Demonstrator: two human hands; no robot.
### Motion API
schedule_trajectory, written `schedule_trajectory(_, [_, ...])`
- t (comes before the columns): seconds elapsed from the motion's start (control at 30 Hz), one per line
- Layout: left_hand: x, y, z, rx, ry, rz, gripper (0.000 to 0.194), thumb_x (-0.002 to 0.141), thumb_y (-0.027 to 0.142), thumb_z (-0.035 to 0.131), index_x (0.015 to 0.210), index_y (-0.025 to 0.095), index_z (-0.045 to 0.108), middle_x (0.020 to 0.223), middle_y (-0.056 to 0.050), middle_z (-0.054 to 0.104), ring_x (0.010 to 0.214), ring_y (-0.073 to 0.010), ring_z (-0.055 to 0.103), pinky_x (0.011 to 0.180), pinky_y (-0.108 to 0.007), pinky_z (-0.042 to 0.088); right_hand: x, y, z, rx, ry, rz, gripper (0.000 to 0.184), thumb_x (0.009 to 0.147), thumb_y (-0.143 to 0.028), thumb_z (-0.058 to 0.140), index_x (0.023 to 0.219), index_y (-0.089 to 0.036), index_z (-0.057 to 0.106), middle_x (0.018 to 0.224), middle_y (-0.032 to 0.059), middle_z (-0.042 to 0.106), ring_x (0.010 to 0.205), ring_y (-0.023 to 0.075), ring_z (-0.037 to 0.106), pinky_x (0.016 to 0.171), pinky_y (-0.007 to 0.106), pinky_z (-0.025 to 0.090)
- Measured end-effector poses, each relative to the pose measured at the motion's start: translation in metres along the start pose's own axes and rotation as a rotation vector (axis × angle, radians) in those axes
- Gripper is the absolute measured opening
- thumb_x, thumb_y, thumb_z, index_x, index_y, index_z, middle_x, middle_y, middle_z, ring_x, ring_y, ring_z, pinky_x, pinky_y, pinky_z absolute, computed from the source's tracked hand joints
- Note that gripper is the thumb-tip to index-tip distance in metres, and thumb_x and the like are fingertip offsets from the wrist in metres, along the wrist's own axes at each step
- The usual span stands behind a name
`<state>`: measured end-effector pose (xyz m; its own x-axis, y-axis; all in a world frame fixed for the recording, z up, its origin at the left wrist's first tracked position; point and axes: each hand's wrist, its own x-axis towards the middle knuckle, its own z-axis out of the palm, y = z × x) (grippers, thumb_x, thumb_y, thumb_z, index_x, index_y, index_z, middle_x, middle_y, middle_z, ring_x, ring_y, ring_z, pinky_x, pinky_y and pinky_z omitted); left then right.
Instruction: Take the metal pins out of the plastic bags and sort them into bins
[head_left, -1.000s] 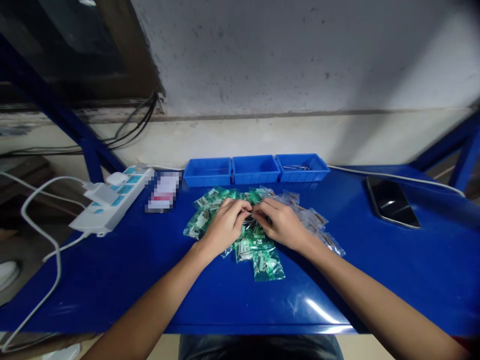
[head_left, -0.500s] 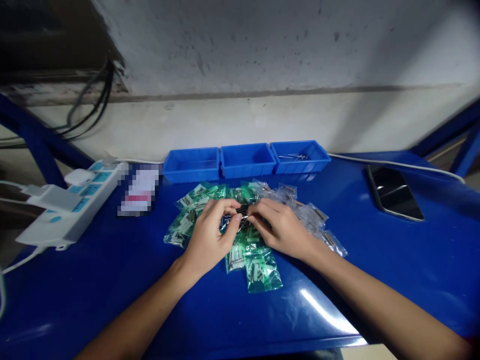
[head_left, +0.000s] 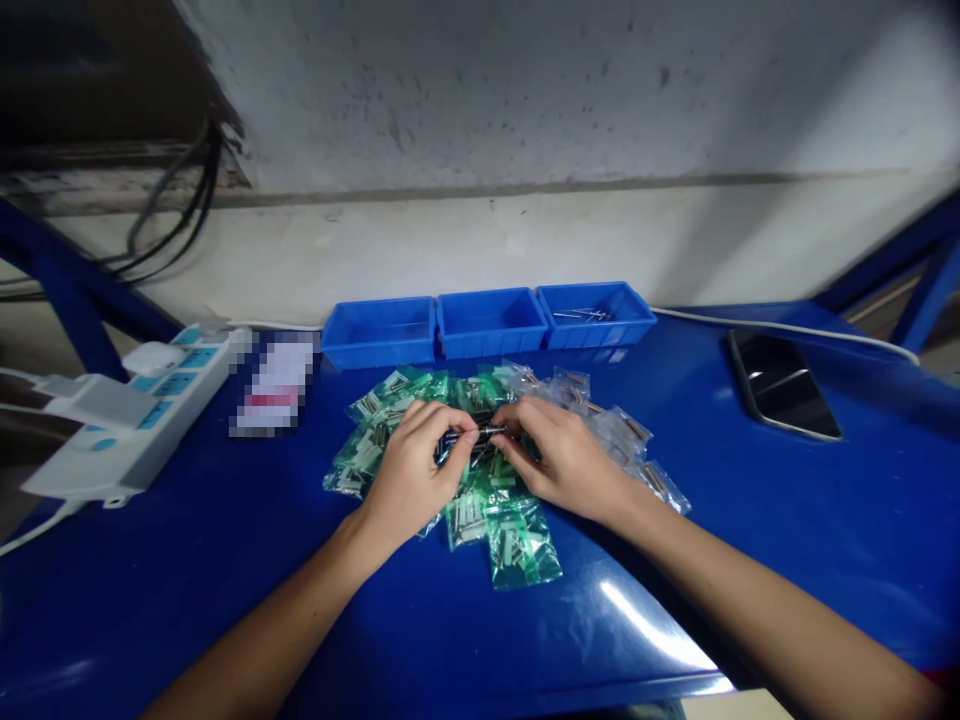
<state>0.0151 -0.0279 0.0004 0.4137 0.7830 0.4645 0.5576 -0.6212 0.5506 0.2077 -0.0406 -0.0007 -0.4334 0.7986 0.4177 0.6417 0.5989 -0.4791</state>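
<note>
Between my fingertips lies a thin metal rod [head_left: 489, 431], roughly level. Thumb and fingers of my left hand [head_left: 424, 462] pinch its left end. At the other end, my right hand [head_left: 559, 455] pinches it too. Below the hands is a loose pile of dark metal rods [head_left: 481, 452], partly covered by my fingers. Green-tinted plastic bags [head_left: 523, 545] holding small metal and pale pieces spread around the pile. Clear plastic bags [head_left: 621, 432] with brownish pins lie to the right, partly behind my right hand.
Three blue bins [head_left: 491, 325] stand in a row by the wall; the right-hand one holds a few thin rods [head_left: 583, 314]. A white power strip [head_left: 135, 425] and a blurred-out card-like object [head_left: 274, 385] lie left. A black phone [head_left: 781, 385] rests on the blue table [head_left: 757, 540] at right.
My fingertips have parted slightly, and the rod between them shows more clearly. The whole view has shifted a little; the bags and bins lie as before.
</note>
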Motion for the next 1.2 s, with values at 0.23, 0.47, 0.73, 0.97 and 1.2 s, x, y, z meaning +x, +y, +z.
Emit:
schedule_trajectory(0.23, [0.0002,-0.0053,-0.0012,-0.004,-0.022,-0.029,0.009,0.089,0.021,0.048,0.082,0.02,0.053,0.078,-0.001,0.057,0.08,-0.0172,0.052,0.073,-0.033,0.043,-0.0005,0.0004,0.0027,-0.024,-0.035,-0.002,0.01,0.091,-0.02,0.04,0.094,-0.017,0.049,0.084,0.0066,0.06,0.074,0.0167,0.054,0.065,0.031,0.044])
schedule_trajectory(0.47, [-0.0007,-0.006,-0.0001,-0.029,-0.069,-0.037,0.011,0.09,0.021,0.047,0.083,0.02,0.055,0.078,-0.001,0.058,0.079,-0.0166,0.054,0.073,-0.032,0.045,0.0006,-0.0001,0.0005,-0.048,-0.027,-0.02,0.014,0.092,-0.022,0.038,0.089,-0.017,0.051,0.078,0.0058,0.057,0.069,0.0156,0.051,0.061,0.031,0.041])
schedule_trajectory(0.73, [-0.0012,-0.0083,-0.003,-0.026,-0.054,-0.059,0.017,0.082,0.008,0.046,0.089,0.02,0.054,0.081,-0.002,0.055,0.08,-0.0168,0.056,0.064,-0.027,0.047,0.0012,-0.0016,-0.0014,-0.04,-0.01,-0.003,0.012,0.09,-0.02,0.039,0.088,-0.016,0.05,0.077,0.005,0.056,0.068,0.015,0.05,0.06,0.03,0.04])
schedule_trajectory(0.97, [0.0013,-0.0043,-0.0012,0.076,0.028,-0.036,0.009,0.08,0.013,0.052,0.083,0.021,0.055,0.074,-0.001,0.053,0.082,-0.019,0.055,0.068,-0.031,0.047,0.0018,-0.0017,-0.0004,-0.018,-0.007,0.019,0.016,0.092,-0.025,0.038,0.086,-0.017,0.051,0.076,0.0049,0.056,0.066,0.0149,0.049,0.059,0.03,0.04])
schedule_trajectory(1.2, [-0.0001,-0.0035,0.0007,0.025,-0.032,-0.04,0.011,0.087,0.024,0.051,0.096,0.022,0.056,0.072,0.0,0.055,0.076,-0.0169,0.056,0.072,-0.033,0.046,0.0005,0.0003,-0.0004,0.001,0.011,0.08,0.018,0.092,-0.026,0.038,0.087,-0.017,0.052,0.075,0.0049,0.056,0.067,0.0152,0.051,0.06,0.03,0.04])
